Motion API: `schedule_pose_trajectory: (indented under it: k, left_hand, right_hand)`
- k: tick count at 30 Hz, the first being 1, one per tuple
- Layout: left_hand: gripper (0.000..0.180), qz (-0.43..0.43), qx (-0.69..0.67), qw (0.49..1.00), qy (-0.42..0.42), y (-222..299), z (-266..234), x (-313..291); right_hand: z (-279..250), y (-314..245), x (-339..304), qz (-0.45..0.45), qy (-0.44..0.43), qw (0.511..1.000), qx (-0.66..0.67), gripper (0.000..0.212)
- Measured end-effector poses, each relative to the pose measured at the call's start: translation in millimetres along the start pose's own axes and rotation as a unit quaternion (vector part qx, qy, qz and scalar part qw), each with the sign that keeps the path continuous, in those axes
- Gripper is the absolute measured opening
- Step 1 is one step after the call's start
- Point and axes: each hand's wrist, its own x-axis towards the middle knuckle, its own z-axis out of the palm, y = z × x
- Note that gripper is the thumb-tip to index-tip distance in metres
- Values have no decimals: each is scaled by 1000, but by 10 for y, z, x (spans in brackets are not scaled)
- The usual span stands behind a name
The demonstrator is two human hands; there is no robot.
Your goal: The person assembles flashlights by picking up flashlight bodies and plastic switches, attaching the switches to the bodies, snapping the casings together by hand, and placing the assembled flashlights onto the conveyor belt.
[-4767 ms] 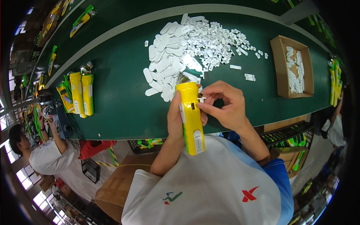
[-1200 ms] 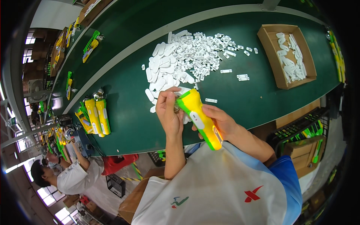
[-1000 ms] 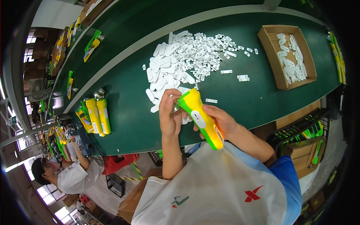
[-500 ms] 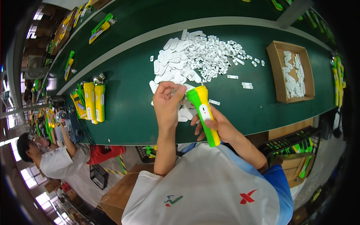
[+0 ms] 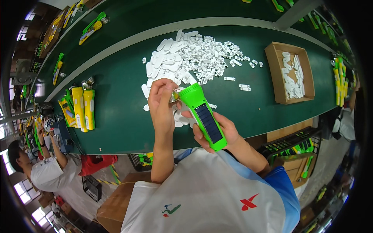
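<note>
My right hand (image 5: pixel 228 131) is wrapped round a flashlight body (image 5: pixel 199 101), its green side with a dark solar panel (image 5: pixel 209 123) facing up. The flashlight's wide head points up and to the left. Beside that head, my left hand (image 5: pixel 162 101) pinches a small shiny piece (image 5: pixel 175 95) that looks like a lamp reflector. Its fingers cover part of the piece. Just beyond my hands lies a heap of white oval covers (image 5: pixel 165 58) and small white clips (image 5: pixel 210 58); a few white parts are partly hidden behind my hands.
Yellow-and-green flashlight bodies (image 5: pixel 78 108) lie on the green table (image 5: pixel 128 116) at left. A cardboard box (image 5: pixel 271 73) with white parts stands at right. A metal rail (image 5: pixel 155 29) crosses the far side. At far left sits another person (image 5: pixel 50 173); below right is a black crate (image 5: pixel 268 149).
My right hand has rolled the flashlight over: its white switch plate faced up before, and the solar panel does now. My left hand stays by the head, where the shiny piece shows more clearly.
</note>
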Motion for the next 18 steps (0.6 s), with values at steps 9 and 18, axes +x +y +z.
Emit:
schedule_pose_trajectory:
  k: [9, 18]
  left_hand:
    - [45, -64, -83, 994, -16, -105, 432, -309]
    - [36, -24, -61, 998, -19, -123, 551, -235]
  right_hand:
    - [414, -151, 110, -229, 254, 584, -736, 89]
    - [316, -157, 81, -290, 225, 651, -665, 70]
